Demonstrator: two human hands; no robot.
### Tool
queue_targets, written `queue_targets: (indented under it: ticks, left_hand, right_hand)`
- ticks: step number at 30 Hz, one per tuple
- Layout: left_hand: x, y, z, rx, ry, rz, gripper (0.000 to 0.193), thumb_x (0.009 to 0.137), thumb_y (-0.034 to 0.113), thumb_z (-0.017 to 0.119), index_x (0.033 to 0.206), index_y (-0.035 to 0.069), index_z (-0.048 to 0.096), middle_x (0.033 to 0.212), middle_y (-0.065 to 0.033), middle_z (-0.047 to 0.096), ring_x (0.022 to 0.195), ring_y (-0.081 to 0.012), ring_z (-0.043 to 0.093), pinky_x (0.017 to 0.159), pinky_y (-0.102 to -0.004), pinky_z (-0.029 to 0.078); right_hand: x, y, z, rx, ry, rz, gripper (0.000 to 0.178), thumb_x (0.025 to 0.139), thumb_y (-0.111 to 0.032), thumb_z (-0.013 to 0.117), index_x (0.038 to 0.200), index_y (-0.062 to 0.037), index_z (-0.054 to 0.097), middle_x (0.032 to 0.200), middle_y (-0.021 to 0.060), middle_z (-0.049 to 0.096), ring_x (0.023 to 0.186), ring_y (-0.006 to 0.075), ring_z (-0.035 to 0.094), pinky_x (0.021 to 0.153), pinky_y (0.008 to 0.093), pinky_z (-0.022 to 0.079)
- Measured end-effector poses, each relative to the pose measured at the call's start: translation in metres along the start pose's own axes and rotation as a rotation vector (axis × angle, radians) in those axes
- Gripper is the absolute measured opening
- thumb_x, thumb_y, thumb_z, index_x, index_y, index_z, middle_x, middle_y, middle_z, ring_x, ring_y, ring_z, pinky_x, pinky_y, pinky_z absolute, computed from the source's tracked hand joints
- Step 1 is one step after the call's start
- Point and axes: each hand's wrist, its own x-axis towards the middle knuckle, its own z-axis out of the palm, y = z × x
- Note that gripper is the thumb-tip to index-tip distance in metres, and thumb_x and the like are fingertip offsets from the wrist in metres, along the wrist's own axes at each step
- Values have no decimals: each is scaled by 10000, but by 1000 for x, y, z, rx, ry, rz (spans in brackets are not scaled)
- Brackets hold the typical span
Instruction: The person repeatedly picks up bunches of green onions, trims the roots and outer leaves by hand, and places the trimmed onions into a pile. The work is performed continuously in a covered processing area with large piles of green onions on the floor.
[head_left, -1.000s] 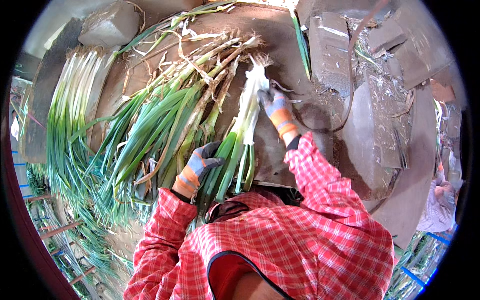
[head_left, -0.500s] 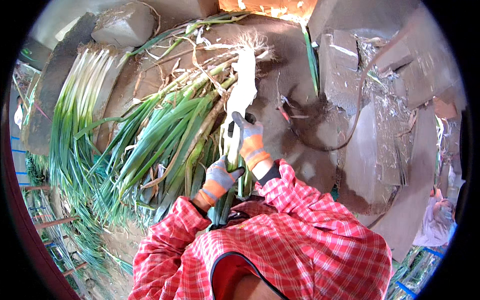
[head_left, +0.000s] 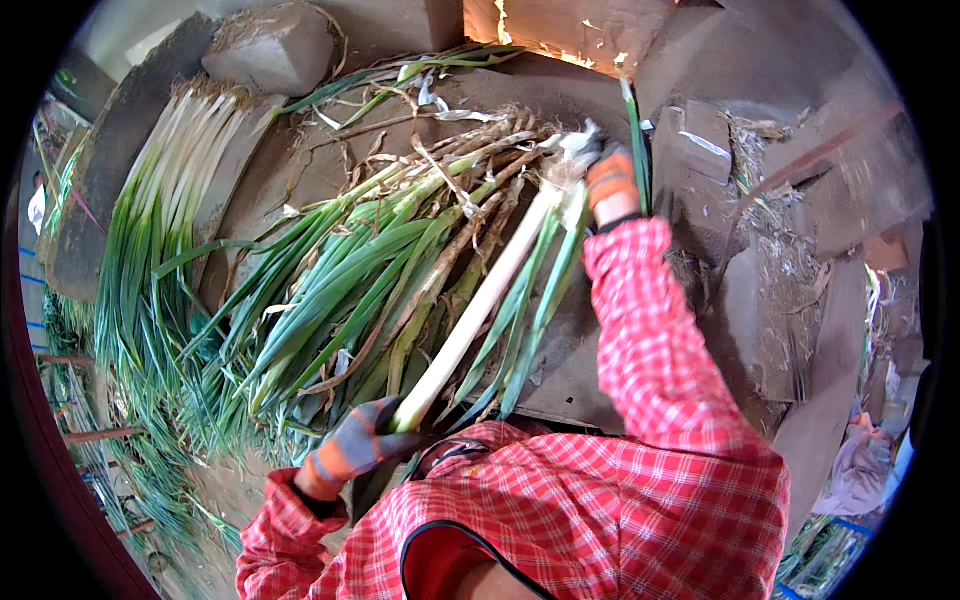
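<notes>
A long white leek (head_left: 478, 310) slants across in front of me, its root end far and right, its lower part near me. My left hand (head_left: 350, 450), in a grey and orange glove, is closed round the lower stalk. At the root end my right hand (head_left: 610, 172), gloved alike, is closed on stripped outer leaves (head_left: 540, 290). Their green ends hang down beside the bare stalk. The right fingertips are partly hidden among pale shreds and roots. Left of the stalk lies a heap of untrimmed leeks (head_left: 335, 265) with dry brown leaves.
Farther left, a neat row of clean white-stemmed leeks (head_left: 185, 165) lies on a board beside a wrapped block (head_left: 270, 45). A single green leaf (head_left: 636, 140) lies beyond my right hand. Dirty boards and scraps (head_left: 775, 240) cover the right side.
My right hand has moved up and away to the root end, and the outer leaves have come off the stalk. My left hand has drawn nearer and left, tilting the leek.
</notes>
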Motion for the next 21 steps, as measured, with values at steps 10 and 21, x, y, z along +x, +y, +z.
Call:
queue_targets:
  ticks: [10, 21]
  left_hand:
    - [-178, 11, -190, 220, 713, -25, 333, 732, 72, 778, 1022, 39, 617, 767, 19, 605, 654, -82, 572, 566, -257, 469]
    - [-153, 198, -523, 1464, 1746, -264, 642, 765, 411, 710, 1283, 83, 519, 1271, -163, 555, 1166, -350, 527, 979, -413, 436]
  right_hand:
    - [77, -169, 118, -1239, -278, -831, 514, 827, -299, 632, 1252, -47, 490, 1205, 165, 571, 1107, 330, 544, 945, 444, 440]
    - [-49, -17, -115, -1477, -340, -349, 707, 744, -281, 725, 1345, -64, 423, 1264, 185, 536, 1155, 341, 516, 996, 446, 392]
